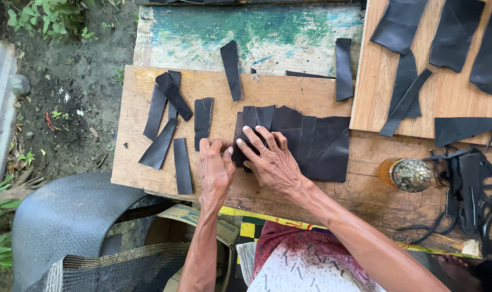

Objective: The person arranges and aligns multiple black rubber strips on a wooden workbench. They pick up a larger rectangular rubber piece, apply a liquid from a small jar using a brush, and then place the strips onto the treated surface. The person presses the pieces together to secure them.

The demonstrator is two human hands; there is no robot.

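Pressing flat on the overlapped black rubber sheets (305,143) with the right hand (270,159), fingers spread, seemingly pinning the pile to the wooden board (148,97). Curling the left hand (214,167) at the pile's left edge, fingertips bunched together, though pinching what cannot be told. Lying loose to the left, well apart, cut black strips (170,130); sitting to the right, a small amber jar (408,174) beside tangled scraps (468,189)

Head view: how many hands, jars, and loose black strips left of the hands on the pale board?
Hands: 2, left hand and right hand
Jar: 1
Black strips: 6, some overlapping
Total: 9
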